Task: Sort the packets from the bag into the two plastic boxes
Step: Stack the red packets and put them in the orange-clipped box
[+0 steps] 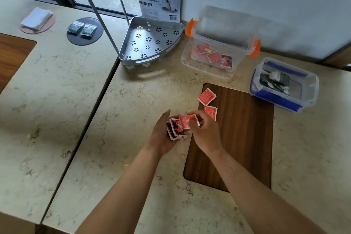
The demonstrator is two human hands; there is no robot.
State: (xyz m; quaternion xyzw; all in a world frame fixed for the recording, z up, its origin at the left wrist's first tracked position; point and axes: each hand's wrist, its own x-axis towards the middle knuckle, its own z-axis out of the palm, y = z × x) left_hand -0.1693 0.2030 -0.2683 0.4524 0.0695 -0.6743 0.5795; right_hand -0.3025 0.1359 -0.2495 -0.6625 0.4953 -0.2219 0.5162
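marble counter (117, 112), left hand (163, 135) cupping red-black packets (175, 128), right hand (206, 131) pinching a pink packet (187, 120)

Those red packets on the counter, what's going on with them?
A person is sorting them. The left hand holds a small stack of red packets, and the right hand is adding or pulling one at the top. Two more loose red packets lie on the wooden board. The orange-latched box already holds red packets; the blue-latched box holds dark ones.
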